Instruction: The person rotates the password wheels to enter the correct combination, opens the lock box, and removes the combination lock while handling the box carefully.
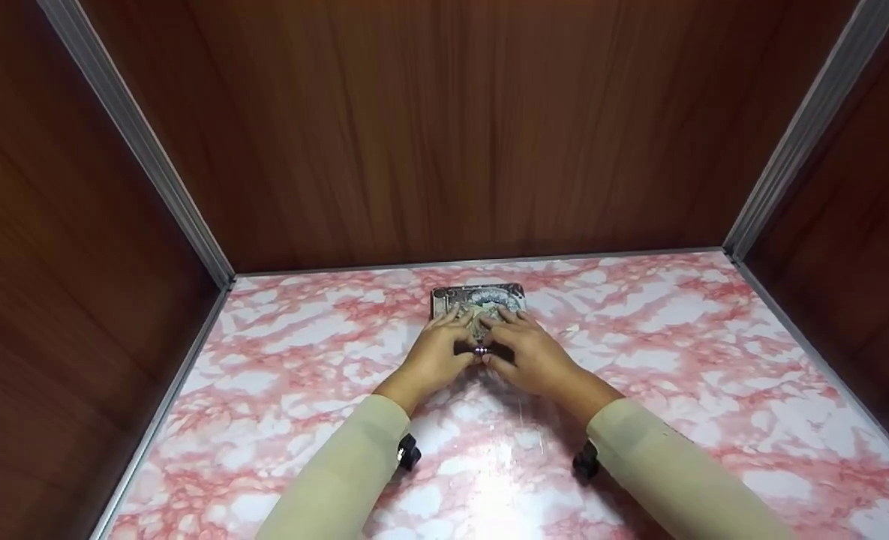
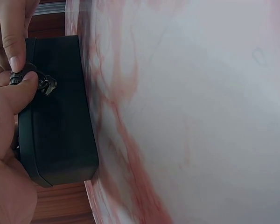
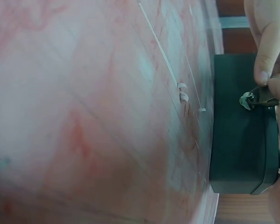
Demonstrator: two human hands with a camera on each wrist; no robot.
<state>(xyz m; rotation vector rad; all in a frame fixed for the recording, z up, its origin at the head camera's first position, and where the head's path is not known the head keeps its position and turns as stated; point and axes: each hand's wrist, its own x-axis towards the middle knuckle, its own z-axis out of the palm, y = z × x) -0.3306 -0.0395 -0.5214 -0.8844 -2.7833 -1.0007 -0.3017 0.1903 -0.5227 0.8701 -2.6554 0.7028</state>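
A small dark green box (image 2: 60,130) stands on the table, its patterned lid (image 1: 478,292) showing beyond the fingers in the head view. On its front hangs a small combination padlock (image 2: 16,78) with dial rings, hooked through a metal clasp (image 3: 246,100). My left hand (image 1: 438,347) pinches the padlock from the left, thumb at its near side, other fingers over the lid. From the right, my right hand (image 1: 536,354) also pinches the lock, its thumb (image 3: 266,63) near the shackle and its fingers spread on the lid. The fingers partly hide the lock body.
The red-and-white marbled table (image 1: 301,390) spreads around the box. Brown wood panels (image 1: 444,135) with grey metal edging (image 1: 174,187) enclose it at the back and both sides. Black devices (image 1: 585,461) sit under both wrists.
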